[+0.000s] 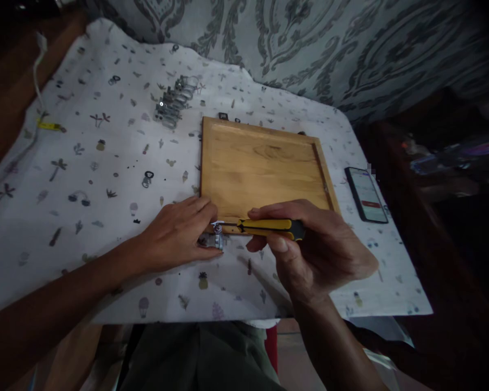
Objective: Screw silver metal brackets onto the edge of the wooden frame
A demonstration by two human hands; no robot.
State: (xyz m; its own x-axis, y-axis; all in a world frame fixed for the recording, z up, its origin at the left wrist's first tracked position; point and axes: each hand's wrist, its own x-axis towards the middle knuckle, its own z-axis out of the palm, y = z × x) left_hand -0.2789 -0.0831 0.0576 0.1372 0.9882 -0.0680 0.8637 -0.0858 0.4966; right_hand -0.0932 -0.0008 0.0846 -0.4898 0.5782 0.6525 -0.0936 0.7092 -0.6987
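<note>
Screwdriver [269, 226] gripped in right hand [318, 250] | left hand [179, 233] pinching metal fitting [217, 239] | wooden panel [261, 163] on printed cloth [106, 179] | dim room

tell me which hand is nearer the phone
Right. The right hand, holding the screwdriver, sits just left of the phone; the left hand is farther left, pinching a metal hinge at the near edge of the board.

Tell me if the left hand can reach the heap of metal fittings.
Probably yes: only printed cloth lies between the left hand and the heap, though it now holds a fitting.
</note>
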